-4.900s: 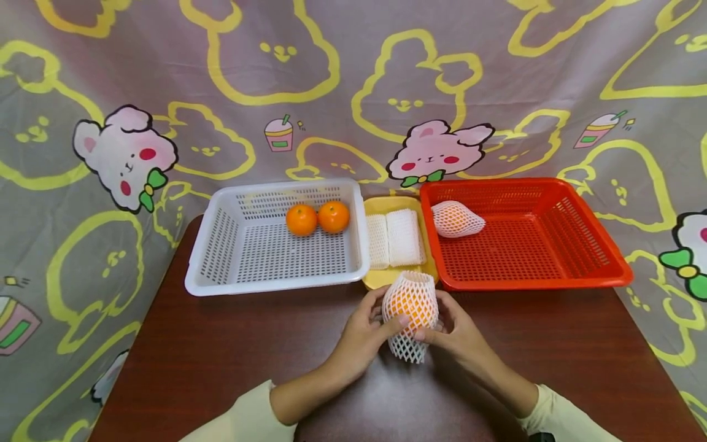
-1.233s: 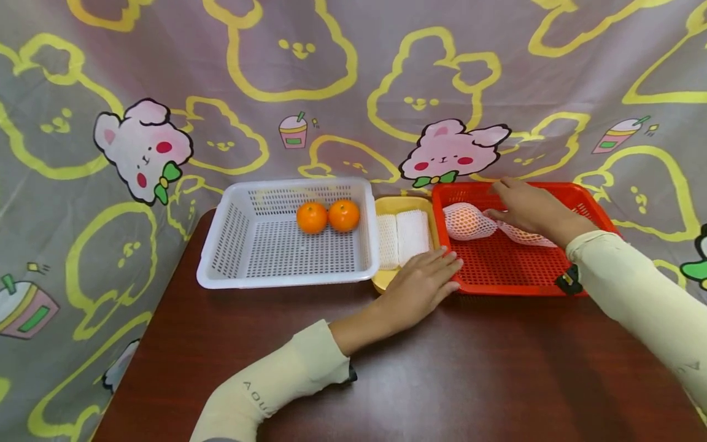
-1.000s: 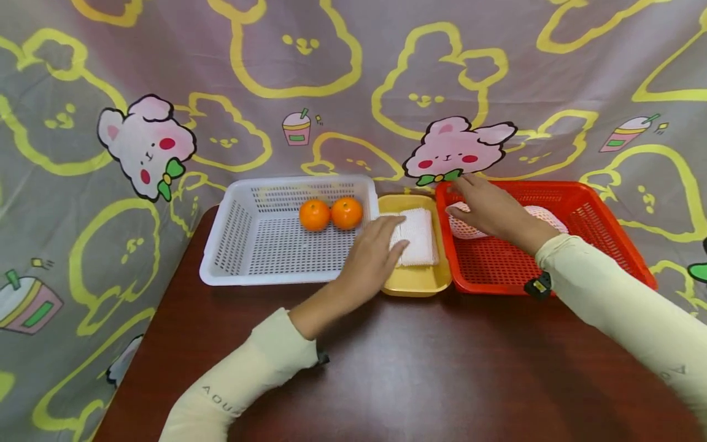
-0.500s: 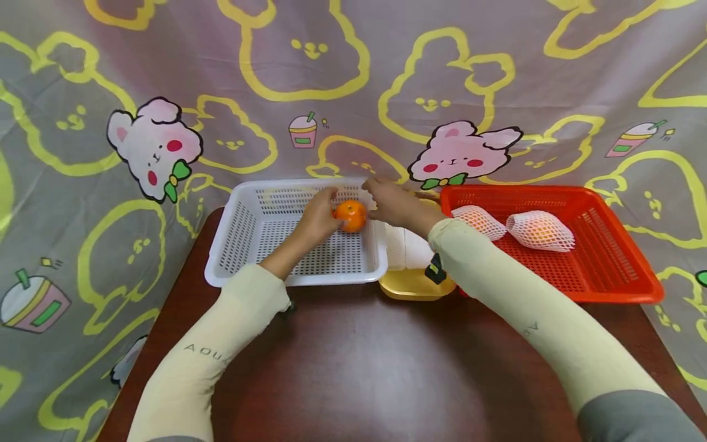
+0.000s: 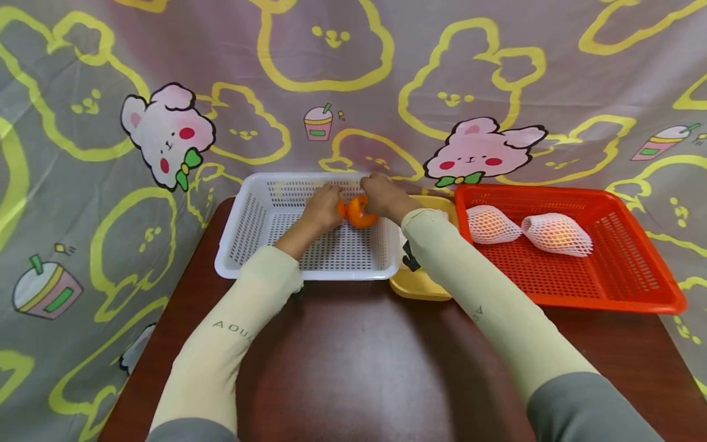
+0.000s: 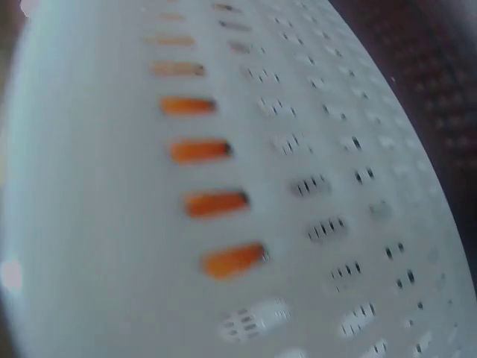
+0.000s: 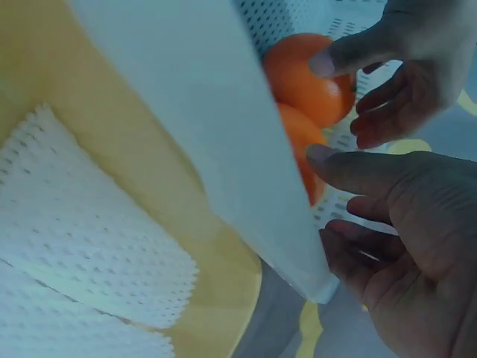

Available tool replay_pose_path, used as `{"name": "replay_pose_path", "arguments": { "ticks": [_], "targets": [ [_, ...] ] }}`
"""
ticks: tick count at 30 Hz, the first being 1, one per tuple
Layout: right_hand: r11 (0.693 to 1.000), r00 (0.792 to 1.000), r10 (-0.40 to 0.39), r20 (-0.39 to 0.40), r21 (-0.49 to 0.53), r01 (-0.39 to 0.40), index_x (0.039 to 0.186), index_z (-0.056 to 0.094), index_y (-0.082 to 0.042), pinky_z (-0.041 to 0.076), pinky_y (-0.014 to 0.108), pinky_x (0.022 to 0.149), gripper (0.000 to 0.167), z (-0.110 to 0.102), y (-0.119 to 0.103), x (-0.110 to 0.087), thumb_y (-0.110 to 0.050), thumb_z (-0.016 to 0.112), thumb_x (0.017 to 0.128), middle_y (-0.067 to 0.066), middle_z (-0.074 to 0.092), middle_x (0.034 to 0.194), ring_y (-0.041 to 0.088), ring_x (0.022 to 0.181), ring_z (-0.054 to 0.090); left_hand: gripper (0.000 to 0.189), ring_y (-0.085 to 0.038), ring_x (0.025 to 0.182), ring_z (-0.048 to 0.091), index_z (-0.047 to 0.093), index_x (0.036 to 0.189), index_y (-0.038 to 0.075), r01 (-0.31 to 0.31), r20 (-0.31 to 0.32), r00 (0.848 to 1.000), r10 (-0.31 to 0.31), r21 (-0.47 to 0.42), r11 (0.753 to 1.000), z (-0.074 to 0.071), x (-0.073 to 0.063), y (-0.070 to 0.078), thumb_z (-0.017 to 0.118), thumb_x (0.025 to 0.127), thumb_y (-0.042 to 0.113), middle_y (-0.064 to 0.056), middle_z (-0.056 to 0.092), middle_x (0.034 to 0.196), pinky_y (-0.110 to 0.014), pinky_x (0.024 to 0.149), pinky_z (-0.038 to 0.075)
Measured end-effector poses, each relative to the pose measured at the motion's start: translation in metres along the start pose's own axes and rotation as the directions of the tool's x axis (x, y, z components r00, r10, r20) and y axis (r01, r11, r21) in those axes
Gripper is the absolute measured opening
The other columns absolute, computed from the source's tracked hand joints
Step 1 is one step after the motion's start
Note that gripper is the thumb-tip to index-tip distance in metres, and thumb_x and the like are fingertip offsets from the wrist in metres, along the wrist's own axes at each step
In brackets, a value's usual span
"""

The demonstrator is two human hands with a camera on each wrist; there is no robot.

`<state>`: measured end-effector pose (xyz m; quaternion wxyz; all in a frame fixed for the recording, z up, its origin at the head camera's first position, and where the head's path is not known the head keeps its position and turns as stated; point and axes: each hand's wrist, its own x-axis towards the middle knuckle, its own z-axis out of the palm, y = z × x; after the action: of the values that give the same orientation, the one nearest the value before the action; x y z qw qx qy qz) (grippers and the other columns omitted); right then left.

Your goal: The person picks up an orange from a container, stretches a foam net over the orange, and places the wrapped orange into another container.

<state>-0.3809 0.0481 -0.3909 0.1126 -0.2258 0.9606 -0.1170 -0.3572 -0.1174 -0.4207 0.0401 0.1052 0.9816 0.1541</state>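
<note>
Two oranges sit side by side in the white basket (image 5: 309, 275). My left hand (image 5: 322, 209) grips the left orange (image 5: 341, 209) and hides most of it in the head view. On the right orange (image 5: 356, 216) lies the thumb of my right hand (image 5: 385, 197), its fingers curled on the far side. Seen from the right wrist, each thumb rests on its own orange, the left hand (image 7: 417, 56) beyond the right one (image 7: 440, 224). The left wrist view has only the basket's slotted wall (image 6: 89, 186), with orange showing through several slots.
A yellow tray (image 5: 420, 287) with folded white foam nets (image 7: 89, 216) stands between the baskets, partly under my right forearm. In the red basket (image 5: 580, 302) on the right lie two net-wrapped fruits (image 5: 556, 234). A patterned cloth (image 5: 353, 73) hangs behind.
A second net-wrapped fruit came to lie in the red basket, and my right hand left it. Both hands then moved left into the white basket and closed on the two oranges.
</note>
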Motion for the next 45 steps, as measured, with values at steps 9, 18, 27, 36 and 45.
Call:
{"name": "replay_pose_path", "arguments": {
  "ticks": [9, 18, 27, 36, 45],
  "targets": [
    [0.986, 0.986, -0.167, 0.002, -0.02, 0.167, 0.141, 0.056, -0.002, 0.039, 0.042, 0.119, 0.058, 0.008, -0.012, 0.011, -0.012, 0.077, 0.088, 0.015, 0.056, 0.142, 0.035, 0.135, 0.049, 0.079, -0.041, 0.137, 0.044, 0.043, 0.145, -0.007, 0.078, 0.052, 0.996, -0.074, -0.095, 0.992, 0.002, 0.0, -0.011, 0.084, 0.08, 0.012, -0.026, 0.047, 0.145, -0.05, 0.118, 0.04],
    [0.991, 0.991, -0.12, 0.053, 0.058, 0.117, 0.135, 0.056, -0.002, 0.045, 0.039, 0.112, 0.05, 0.011, -0.025, 0.018, -0.01, 0.075, 0.09, 0.015, 0.058, 0.134, 0.027, 0.12, 0.056, 0.061, -0.042, 0.119, 0.058, 0.058, 0.125, -0.014, -0.012, -0.029, 1.0, 0.005, -0.236, 0.972, 0.006, 0.005, -0.015, 0.086, 0.079, 0.015, -0.03, 0.063, 0.124, -0.044, 0.11, 0.047],
    [0.99, 0.99, -0.138, 0.031, 0.042, 0.137, 0.138, 0.053, -0.005, 0.047, 0.04, 0.111, 0.052, 0.01, -0.026, 0.019, -0.011, 0.076, 0.092, 0.013, 0.056, 0.133, 0.027, 0.12, 0.055, 0.037, -0.036, 0.102, 0.065, 0.064, 0.117, -0.01, -0.07, -0.068, 0.996, 0.049, -0.342, 0.937, 0.004, 0.006, -0.019, 0.074, 0.083, 0.003, -0.025, 0.069, 0.111, -0.042, 0.096, 0.055],
    [0.954, 0.97, -0.238, -0.056, 0.175, 0.244, 0.14, 0.056, -0.002, 0.044, 0.041, 0.115, 0.057, -0.014, -0.025, 0.012, -0.011, 0.078, 0.089, 0.014, 0.054, 0.142, 0.029, 0.126, 0.054, 0.073, -0.039, 0.124, 0.054, 0.051, 0.142, -0.01, -0.05, -0.106, 0.994, -0.001, -0.473, 0.88, -0.027, -0.015, -0.026, 0.086, 0.079, 0.004, -0.027, 0.056, 0.137, -0.047, 0.113, 0.045],
    [0.84, 0.928, -0.328, -0.177, 0.394, 0.372, 0.142, 0.055, -0.003, 0.05, 0.043, 0.111, 0.06, -0.032, 0.004, -0.034, -0.011, 0.08, 0.088, 0.014, 0.051, 0.143, 0.029, 0.133, 0.052, 0.076, -0.037, 0.128, 0.056, 0.05, 0.148, 0.001, -0.121, -0.146, 0.989, 0.036, -0.628, 0.769, -0.041, -0.046, -0.004, 0.087, 0.083, 0.016, -0.019, 0.048, 0.146, -0.045, 0.105, 0.054]
  ]
}}
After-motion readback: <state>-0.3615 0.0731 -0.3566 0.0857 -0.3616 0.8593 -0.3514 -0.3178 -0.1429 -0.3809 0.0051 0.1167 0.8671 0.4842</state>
